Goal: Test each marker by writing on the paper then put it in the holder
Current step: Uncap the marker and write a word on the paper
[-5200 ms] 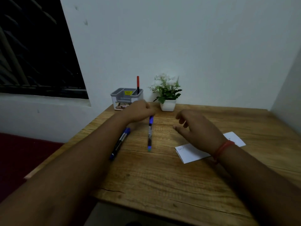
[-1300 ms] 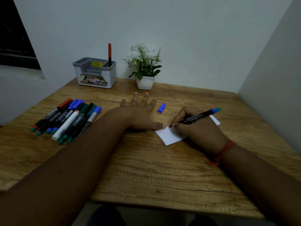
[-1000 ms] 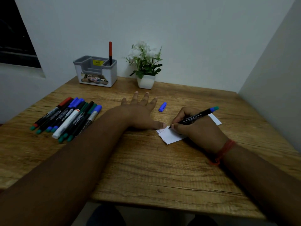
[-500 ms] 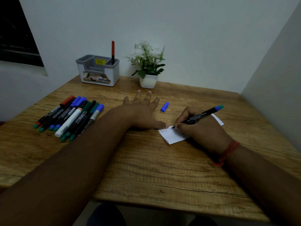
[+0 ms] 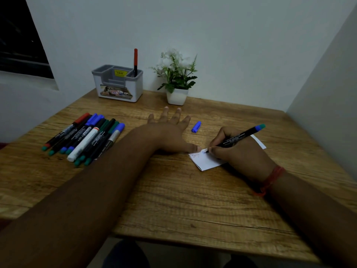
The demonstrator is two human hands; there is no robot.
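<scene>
My right hand [image 5: 239,151] grips an uncapped black marker [image 5: 241,135] with a blue end, its tip touching the small white paper [image 5: 206,161], where blue strokes sit beside red writing. My left hand [image 5: 172,132] lies flat on the table with straight fingers, its thumb pressing the paper's left corner. The marker's blue cap [image 5: 196,126] lies on the wood between my hands. Several capped markers [image 5: 85,138] lie in a row at the left. The grey holder [image 5: 117,84] stands at the back with one red marker [image 5: 135,61] upright in it.
A small potted plant [image 5: 176,78] in a white pot stands right of the holder against the wall. The wooden table [image 5: 173,200] ends at a wall on the right and at its front edge near me. A dark window is at the upper left.
Over the last second my right hand has kept the marker tip on the paper and blue strokes have appeared. My left hand has stayed flat. Five seconds ago it was reaching among the markers.
</scene>
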